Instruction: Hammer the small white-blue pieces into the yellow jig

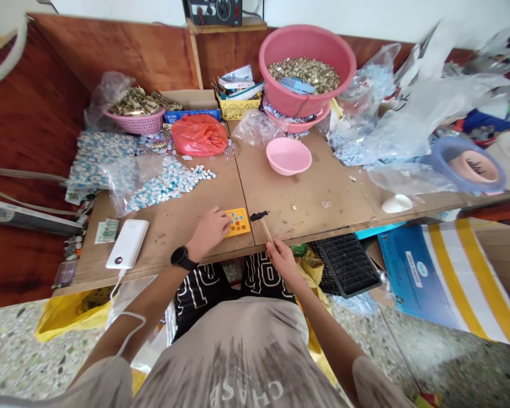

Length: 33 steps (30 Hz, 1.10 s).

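On the brown work table lies a small yellow tray [243, 228] with small square slots; light blue-and-white pieces fill the far slots. My left hand [212, 228], a black watch on its wrist, has its fingers bent over the tray's left edge. Around the wooden handle of a small hammer [265, 226] my right hand [281, 258] is closed; the black hammer head is raised just right of the tray. A loose pile of small blue-and-white pieces [165, 184] spreads out from a clear plastic bag behind my left hand.
A pink bowl [289, 157] stands behind the hammer, with a large pink tub [265, 62] of small metal parts farther back. A white power bank [128, 243] with a cable lies left. A red bag [199, 135] and a purple basket [140, 122] are behind the pile.
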Each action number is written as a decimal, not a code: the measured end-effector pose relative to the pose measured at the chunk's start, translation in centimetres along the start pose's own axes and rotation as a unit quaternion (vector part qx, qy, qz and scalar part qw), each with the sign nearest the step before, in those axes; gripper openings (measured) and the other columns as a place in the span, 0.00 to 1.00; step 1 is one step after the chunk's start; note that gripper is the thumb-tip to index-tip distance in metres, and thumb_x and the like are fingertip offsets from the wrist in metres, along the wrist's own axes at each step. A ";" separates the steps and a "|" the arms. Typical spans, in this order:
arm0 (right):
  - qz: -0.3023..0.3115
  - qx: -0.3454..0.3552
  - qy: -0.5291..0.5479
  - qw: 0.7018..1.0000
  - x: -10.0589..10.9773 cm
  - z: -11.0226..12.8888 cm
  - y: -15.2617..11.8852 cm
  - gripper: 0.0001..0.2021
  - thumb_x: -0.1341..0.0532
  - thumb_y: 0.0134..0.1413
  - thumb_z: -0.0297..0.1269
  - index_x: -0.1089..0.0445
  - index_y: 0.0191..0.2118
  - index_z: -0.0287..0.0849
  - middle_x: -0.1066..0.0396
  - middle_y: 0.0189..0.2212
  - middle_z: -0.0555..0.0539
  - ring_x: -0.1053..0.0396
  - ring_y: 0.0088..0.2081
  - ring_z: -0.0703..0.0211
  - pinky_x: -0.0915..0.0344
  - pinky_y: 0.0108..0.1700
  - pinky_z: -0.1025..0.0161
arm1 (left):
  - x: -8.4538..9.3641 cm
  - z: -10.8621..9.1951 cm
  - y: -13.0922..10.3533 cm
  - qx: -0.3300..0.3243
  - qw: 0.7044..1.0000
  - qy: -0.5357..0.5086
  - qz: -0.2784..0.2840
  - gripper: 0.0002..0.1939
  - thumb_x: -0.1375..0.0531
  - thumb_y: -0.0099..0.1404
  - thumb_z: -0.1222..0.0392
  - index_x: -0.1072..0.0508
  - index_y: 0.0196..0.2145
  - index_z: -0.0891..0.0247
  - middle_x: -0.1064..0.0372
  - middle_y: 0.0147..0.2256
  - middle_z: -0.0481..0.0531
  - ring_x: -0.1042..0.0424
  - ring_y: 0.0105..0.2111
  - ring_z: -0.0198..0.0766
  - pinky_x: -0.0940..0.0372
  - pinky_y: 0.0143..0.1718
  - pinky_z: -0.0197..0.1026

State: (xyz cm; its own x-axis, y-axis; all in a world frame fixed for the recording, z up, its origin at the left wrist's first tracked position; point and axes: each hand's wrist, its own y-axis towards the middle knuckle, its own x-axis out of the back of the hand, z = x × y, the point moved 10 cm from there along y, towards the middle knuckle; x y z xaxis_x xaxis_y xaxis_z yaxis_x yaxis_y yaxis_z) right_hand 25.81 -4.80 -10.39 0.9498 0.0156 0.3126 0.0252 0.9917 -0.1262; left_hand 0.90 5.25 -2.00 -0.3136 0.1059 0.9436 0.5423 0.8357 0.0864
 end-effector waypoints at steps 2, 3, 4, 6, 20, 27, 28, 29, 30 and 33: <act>0.003 0.002 -0.022 1.000 -0.1 0.0 -0.7 0.25 0.41 0.76 0.65 0.26 0.40 0.46 0.31 0.27 0.52 0.35 0.29 0.57 0.37 0.34 0.62 | -0.3 -0.4 -0.3 -0.023 1.000 -0.013 0.010 0.14 0.40 0.78 0.63 0.16 0.37 0.59 0.18 0.41 0.61 0.27 0.48 0.55 0.31 0.53 0.56; 0.005 0.000 -0.029 1.000 -0.1 0.0 -1.0 0.25 0.41 0.76 0.64 0.26 0.41 0.46 0.31 0.27 0.52 0.34 0.30 0.57 0.37 0.35 0.61 | -0.5 -0.5 -0.4 -0.029 0.999 -0.019 0.013 0.14 0.40 0.78 0.63 0.16 0.37 0.59 0.18 0.41 0.61 0.27 0.48 0.55 0.30 0.53 0.56; 0.007 -0.003 -0.032 0.999 -0.2 0.1 -1.2 0.25 0.41 0.76 0.64 0.26 0.41 0.46 0.31 0.27 0.53 0.34 0.30 0.56 0.37 0.35 0.61 | -0.6 -0.7 -0.6 -0.030 0.999 -0.025 0.012 0.14 0.40 0.78 0.63 0.15 0.37 0.59 0.18 0.41 0.60 0.27 0.48 0.55 0.30 0.53 0.57; 0.004 -0.006 -0.039 0.999 -0.3 0.3 -1.3 0.24 0.42 0.77 0.63 0.27 0.41 0.46 0.31 0.27 0.53 0.34 0.30 0.56 0.38 0.36 0.61 | -0.6 -0.7 -1.1 -0.021 0.999 -0.040 -0.005 0.14 0.40 0.79 0.62 0.15 0.39 0.59 0.17 0.43 0.61 0.26 0.49 0.55 0.29 0.54 0.57; 0.018 0.068 -0.158 0.985 -1.3 4.2 -1.8 0.22 0.44 0.78 0.57 0.22 0.47 0.45 0.23 0.31 0.47 0.28 0.33 0.51 0.35 0.39 0.60 | -0.8 -0.1 -2.3 0.059 0.991 -0.077 -0.092 0.18 0.39 0.76 0.63 0.19 0.60 0.60 0.17 0.52 0.62 0.23 0.56 0.57 0.26 0.62 0.60; 0.033 0.097 -0.165 0.981 -4.0 6.2 -2.0 0.16 0.43 0.81 0.51 0.22 0.51 0.49 0.19 0.37 0.43 0.23 0.37 0.47 0.33 0.43 0.59 | 0.0 1.8 -7.6 0.149 0.959 -0.102 -0.218 0.21 0.39 0.81 0.53 0.24 0.67 0.58 0.22 0.63 0.65 0.26 0.65 0.59 0.32 0.71 0.62; 0.043 0.097 -0.187 0.977 -4.4 6.0 -1.8 0.15 0.43 0.80 0.50 0.22 0.50 0.49 0.19 0.37 0.42 0.23 0.37 0.47 0.33 0.43 0.59 | 0.0 2.4 -8.4 0.165 0.953 -0.108 -0.228 0.20 0.39 0.81 0.53 0.23 0.65 0.58 0.21 0.63 0.65 0.26 0.65 0.59 0.31 0.70 0.63; 0.050 0.100 -0.202 0.973 -4.7 5.8 -1.5 0.15 0.43 0.80 0.50 0.22 0.49 0.49 0.19 0.38 0.42 0.23 0.37 0.47 0.33 0.42 0.59 | -0.1 3.0 -9.0 0.178 0.949 -0.112 -0.236 0.18 0.39 0.81 0.53 0.23 0.64 0.57 0.20 0.62 0.64 0.25 0.64 0.58 0.31 0.70 0.62; 0.054 0.104 -0.208 0.971 -4.9 5.7 -1.3 0.15 0.43 0.81 0.49 0.22 0.50 0.48 0.18 0.38 0.42 0.23 0.37 0.46 0.33 0.43 0.59 | -0.1 3.6 -9.5 0.190 0.944 -0.116 -0.242 0.17 0.40 0.81 0.53 0.22 0.63 0.57 0.19 0.60 0.63 0.23 0.63 0.58 0.30 0.69 0.62; 0.044 0.117 -0.188 0.974 -4.5 5.4 -0.9 0.18 0.46 0.82 0.50 0.22 0.53 0.48 0.18 0.38 0.42 0.22 0.38 0.46 0.33 0.43 0.58 | 0.4 5.7 -9.3 0.223 0.933 -0.118 -0.255 0.13 0.40 0.82 0.53 0.19 0.57 0.57 0.16 0.55 0.60 0.19 0.57 0.54 0.28 0.66 0.57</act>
State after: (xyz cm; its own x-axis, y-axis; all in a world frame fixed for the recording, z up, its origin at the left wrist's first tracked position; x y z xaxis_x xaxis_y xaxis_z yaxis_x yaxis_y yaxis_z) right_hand 19.81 -5.12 -6.56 0.7620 0.1034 0.6393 -0.1643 0.9857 0.0364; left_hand -8.68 0.53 -4.27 -0.6347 -0.2955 0.7141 -0.0861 0.9453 0.3146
